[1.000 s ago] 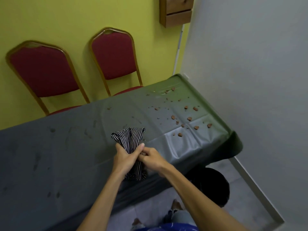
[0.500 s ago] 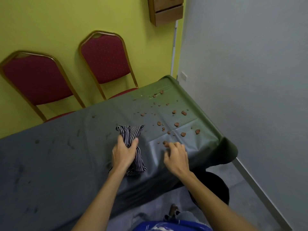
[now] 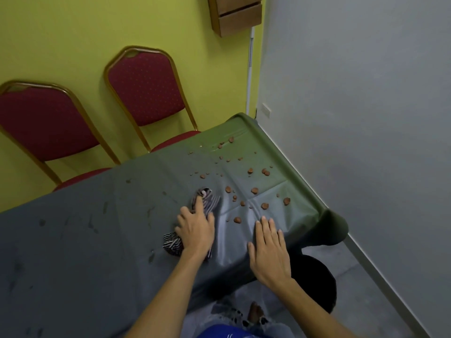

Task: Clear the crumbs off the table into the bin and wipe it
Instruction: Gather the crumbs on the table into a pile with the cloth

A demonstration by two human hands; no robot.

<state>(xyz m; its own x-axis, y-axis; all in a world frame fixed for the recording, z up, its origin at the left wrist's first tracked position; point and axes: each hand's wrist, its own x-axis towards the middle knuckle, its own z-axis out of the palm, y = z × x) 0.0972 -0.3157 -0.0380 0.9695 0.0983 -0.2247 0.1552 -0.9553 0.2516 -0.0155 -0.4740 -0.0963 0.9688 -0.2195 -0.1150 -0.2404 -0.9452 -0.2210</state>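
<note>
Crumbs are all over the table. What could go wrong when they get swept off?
1. The crumbs lie scattered close to the edge by the grey wall, so some could fall on the floor and miss the black bin below the near edge.
2. The tablecloth looks loose and creased; the right hand, flat on it, might drag it.

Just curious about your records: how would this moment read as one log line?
left hand: presses striped cloth on table | right hand: flat on table | crumbs: uncleared | bin: on floor
</note>
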